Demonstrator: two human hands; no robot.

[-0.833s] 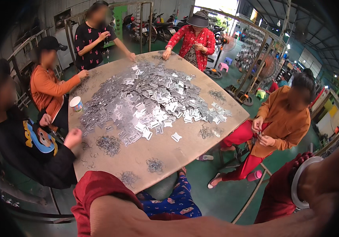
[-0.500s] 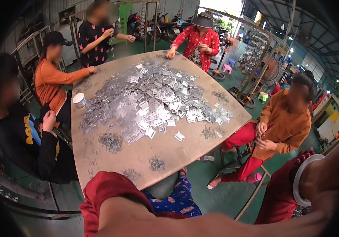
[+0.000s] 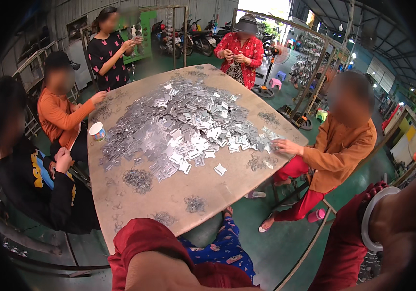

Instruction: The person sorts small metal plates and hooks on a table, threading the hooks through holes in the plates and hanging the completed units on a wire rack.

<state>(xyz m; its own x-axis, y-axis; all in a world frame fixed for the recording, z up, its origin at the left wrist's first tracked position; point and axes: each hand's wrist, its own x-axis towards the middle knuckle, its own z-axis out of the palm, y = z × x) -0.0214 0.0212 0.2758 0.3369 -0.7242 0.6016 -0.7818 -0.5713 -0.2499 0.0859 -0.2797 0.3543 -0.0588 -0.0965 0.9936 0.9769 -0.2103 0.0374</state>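
My left arm comes up at the lower edge in a dark red sleeve [image 3: 145, 237]; bare skin [image 3: 157, 271] past its cuff runs out of the picture, and the left hand's fingers do not show. At the lower right, my right wrist wears a pale bangle [image 3: 372, 218] and dark red beads. Only the near part of my right hand [image 3: 407, 216] shows, close and shadowed, its fingers hidden. Neither arm touches the brown table [image 3: 213, 191], which bears a large heap of flat silver metal pieces [image 3: 188, 126]. Small piles of thin wire-like parts [image 3: 195, 203] lie nearest me.
Co-workers sit and stand around the table: one in black [image 3: 33, 179], one in orange [image 3: 60, 116], one standing in a patterned top [image 3: 106, 58], one in red [image 3: 244, 56], one in brown [image 3: 346, 150]. A paper cup [image 3: 97, 132] stands at the left edge. Motorbikes and a fan [image 3: 280, 54] are behind.
My left forearm has shifted, its sleeve now lower and further right. The co-worker in brown has reached onto the table's right corner. The one in red has drawn a hand back from the table.
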